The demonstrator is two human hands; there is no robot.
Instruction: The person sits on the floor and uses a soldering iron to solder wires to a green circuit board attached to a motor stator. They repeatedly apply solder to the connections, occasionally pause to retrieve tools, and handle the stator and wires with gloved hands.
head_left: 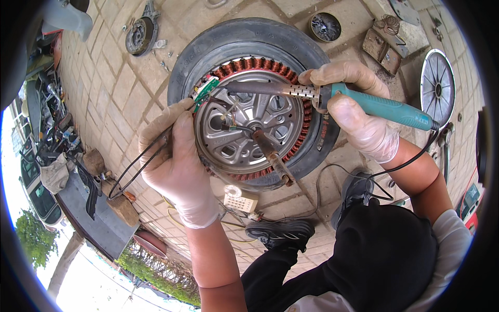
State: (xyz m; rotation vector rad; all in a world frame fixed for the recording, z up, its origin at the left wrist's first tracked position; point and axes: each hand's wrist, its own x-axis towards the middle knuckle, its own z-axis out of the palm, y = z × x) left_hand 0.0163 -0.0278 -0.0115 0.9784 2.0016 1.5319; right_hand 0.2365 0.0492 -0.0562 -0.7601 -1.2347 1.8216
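Note:
My right hand (358,109), in a clear glove, is closed around the teal handle of a soldering iron (387,106). Its dark, thick tip points left and reaches close to a small green circuit board (207,88). Whether the tip touches the board, I cannot tell. My left hand (176,161), also gloved, pinches the board's lower end between thumb and forefinger. A thin black cable loop (136,169) hangs from that hand. Beneath both hands lies a motor stator (247,112) with copper windings (249,64), its rusty shaft (271,155) sticking up, resting on a black tyre (187,62).
A round metal cover (437,86) stands at the right, near a rusty divided tray (382,52). Behind the tyre sits a bowl of small parts (325,27); a brake drum piece (140,36) lies far left. A beige perforated box (240,202) and the iron's black cord (410,164) are nearer my shoes.

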